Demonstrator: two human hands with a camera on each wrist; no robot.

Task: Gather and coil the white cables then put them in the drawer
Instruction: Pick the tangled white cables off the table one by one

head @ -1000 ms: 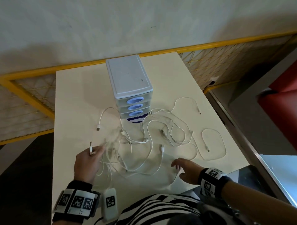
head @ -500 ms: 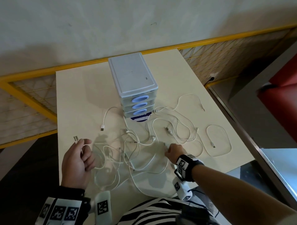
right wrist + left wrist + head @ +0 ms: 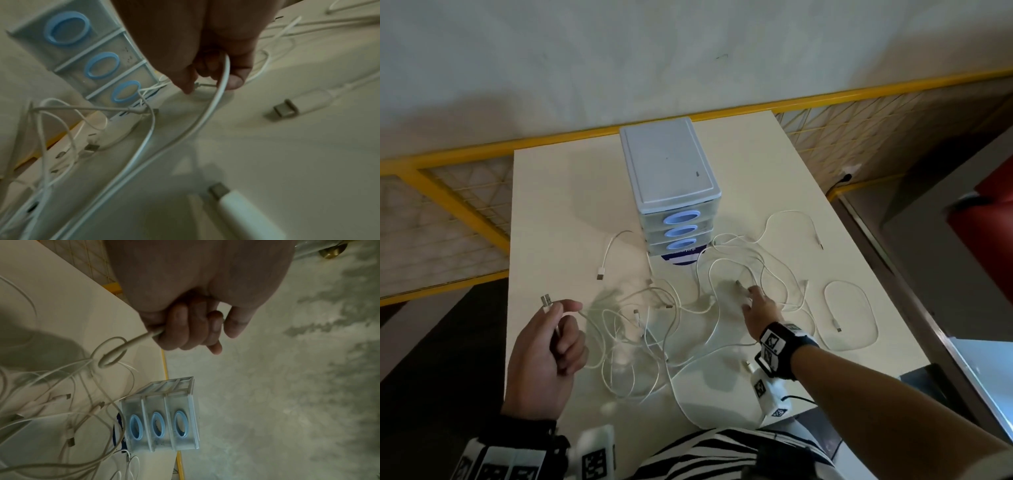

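Observation:
Several white cables [image 3: 654,318] lie tangled on the cream table [image 3: 558,212] in front of a small three-drawer unit [image 3: 671,178], whose blue-ringed drawers are all closed. My left hand [image 3: 561,329] grips one cable near its USB plug [image 3: 546,301], raised at the table's left edge; the left wrist view shows the fingers [image 3: 191,331] curled round that cable [image 3: 131,344]. My right hand [image 3: 751,294] reaches into the tangle by a plug [image 3: 738,283]. In the right wrist view its fingers [image 3: 185,84] curl round a white cable [image 3: 216,100].
A separate cable loop [image 3: 852,315] lies at the right, and another cable end [image 3: 601,274] lies left of the drawers. A yellow mesh railing [image 3: 465,219] borders the table's left and back. A wall stands behind it. The table's right edge drops to the floor.
The left hand has lifted its cable end up and to the left, dragging strands with it. The right hand has moved from the near table edge forward into the tangle.

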